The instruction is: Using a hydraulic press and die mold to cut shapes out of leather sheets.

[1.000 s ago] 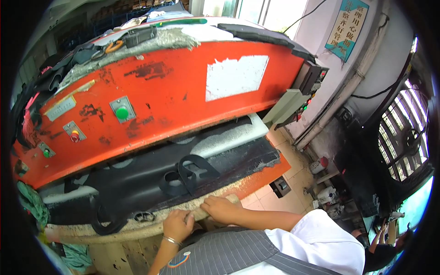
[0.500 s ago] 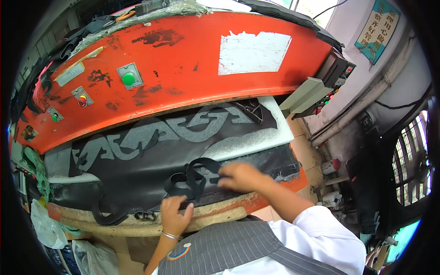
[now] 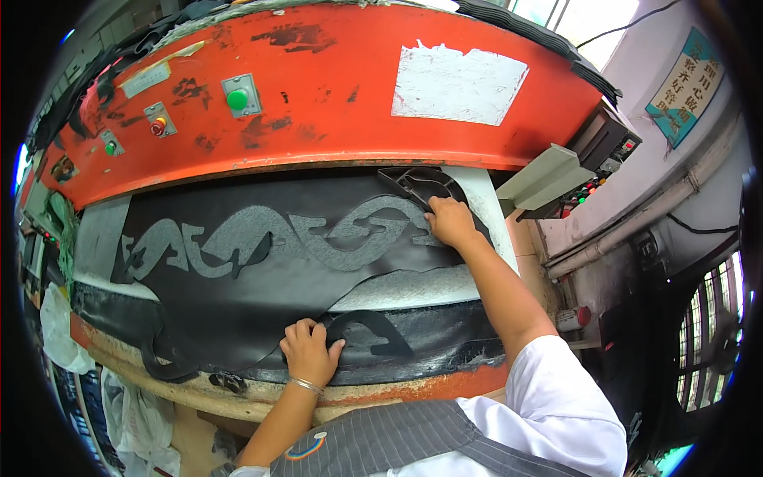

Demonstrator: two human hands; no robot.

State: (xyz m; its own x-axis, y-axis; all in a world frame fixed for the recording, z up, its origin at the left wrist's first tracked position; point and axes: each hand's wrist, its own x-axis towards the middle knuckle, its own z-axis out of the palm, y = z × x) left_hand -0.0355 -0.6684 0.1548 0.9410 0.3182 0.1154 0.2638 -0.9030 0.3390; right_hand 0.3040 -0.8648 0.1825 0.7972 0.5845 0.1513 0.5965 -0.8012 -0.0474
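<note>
A black sheet [image 3: 262, 278] with several curved cut-out holes lies across the grey bed of a large orange press [image 3: 334, 103]. My right hand [image 3: 450, 222] reaches far forward and grips a black metal cutting die [image 3: 417, 184] set on the sheet's far right end, just under the press head. My left hand [image 3: 308, 354] rests near the front edge, fingers curled on a black cut piece [image 3: 367, 330] lying on the sheet.
Green and red buttons [image 3: 238, 99] sit on the press front. A grey control box [image 3: 548, 176] juts out at the right, with pipes [image 3: 636, 222] along the wall. White plastic bags [image 3: 135, 413] hang at the lower left.
My right hand has carried the die from the near edge out to the far right of the sheet. My head has tilted down toward the bed. The left hand stays near the front.
</note>
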